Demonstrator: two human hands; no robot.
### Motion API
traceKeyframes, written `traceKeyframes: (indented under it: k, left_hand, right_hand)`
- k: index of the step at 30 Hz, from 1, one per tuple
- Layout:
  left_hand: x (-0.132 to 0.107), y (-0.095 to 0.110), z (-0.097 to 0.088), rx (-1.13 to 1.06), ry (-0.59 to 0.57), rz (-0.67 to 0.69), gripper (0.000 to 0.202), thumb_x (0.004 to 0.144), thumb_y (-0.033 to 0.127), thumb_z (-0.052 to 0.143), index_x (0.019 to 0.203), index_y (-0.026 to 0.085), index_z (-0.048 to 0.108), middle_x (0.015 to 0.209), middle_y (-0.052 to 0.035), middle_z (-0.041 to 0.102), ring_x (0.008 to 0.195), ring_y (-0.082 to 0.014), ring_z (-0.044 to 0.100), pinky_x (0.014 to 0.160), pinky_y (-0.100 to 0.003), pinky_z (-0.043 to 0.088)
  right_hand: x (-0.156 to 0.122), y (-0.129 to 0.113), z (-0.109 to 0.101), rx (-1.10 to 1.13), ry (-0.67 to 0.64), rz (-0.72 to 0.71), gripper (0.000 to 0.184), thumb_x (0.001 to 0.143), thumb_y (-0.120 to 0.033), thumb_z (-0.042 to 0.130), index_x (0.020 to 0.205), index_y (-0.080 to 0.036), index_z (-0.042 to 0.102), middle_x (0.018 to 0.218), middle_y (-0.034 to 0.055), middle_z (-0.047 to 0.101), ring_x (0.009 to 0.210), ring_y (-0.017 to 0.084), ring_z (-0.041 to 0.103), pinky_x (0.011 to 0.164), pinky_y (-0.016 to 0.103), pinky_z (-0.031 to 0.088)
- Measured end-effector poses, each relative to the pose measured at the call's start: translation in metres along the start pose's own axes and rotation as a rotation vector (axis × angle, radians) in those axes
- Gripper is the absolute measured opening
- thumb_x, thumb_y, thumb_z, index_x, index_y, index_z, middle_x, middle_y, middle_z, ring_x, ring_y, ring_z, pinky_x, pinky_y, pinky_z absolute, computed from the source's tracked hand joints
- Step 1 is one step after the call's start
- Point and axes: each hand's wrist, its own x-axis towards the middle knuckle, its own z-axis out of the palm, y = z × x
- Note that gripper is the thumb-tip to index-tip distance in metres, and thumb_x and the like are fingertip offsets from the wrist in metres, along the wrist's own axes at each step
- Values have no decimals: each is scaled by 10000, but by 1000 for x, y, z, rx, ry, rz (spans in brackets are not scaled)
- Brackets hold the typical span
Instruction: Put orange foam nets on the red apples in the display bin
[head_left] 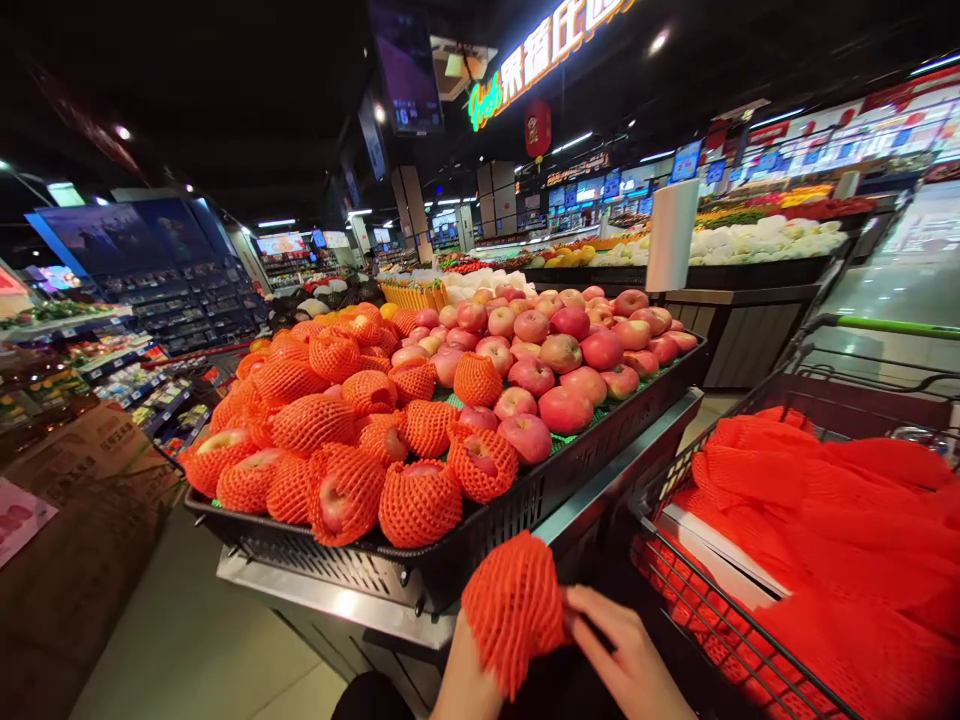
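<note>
My left hand (466,678) grips an orange foam net sleeve (514,608) from below, close to my body at the bottom middle; whatever is inside it is hidden. My right hand (628,655) touches the sleeve's right edge with its fingertips. Just beyond stands a black display tray (570,470) on a metal stand. Apples in orange foam nets (341,440) fill its left and near part. Bare red apples (559,345) fill its far right part.
A shopping cart (757,600) with a heap of loose orange foam nets (832,520) stands at my right. A cardboard box (90,520) sits on the floor at left. Other produce stands (750,255) and a white roll (673,235) lie behind.
</note>
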Motion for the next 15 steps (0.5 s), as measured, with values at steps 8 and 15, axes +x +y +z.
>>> traceKeyframes:
  k: [8, 15]
  left_hand:
    - [26, 29, 7, 87, -229, 43, 387, 828, 113, 566, 1139, 231, 765, 1217, -67, 761, 1248, -262, 625, 1191, -452, 385]
    - [32, 40, 18, 266, -349, 157, 370, 802, 52, 481, 935, 223, 780, 1096, -68, 786, 1085, -225, 691, 1056, -332, 482]
  right_hand:
    - [-2, -6, -9, 0, 255, 79, 137, 968, -173, 587, 955, -246, 702, 925, 32, 711, 880, 151, 702, 831, 222, 586]
    - [-2, -44, 2, -49, 45, -249, 299, 932, -66, 572, 1103, -256, 727, 927, 32, 720, 904, 176, 669, 803, 273, 585]
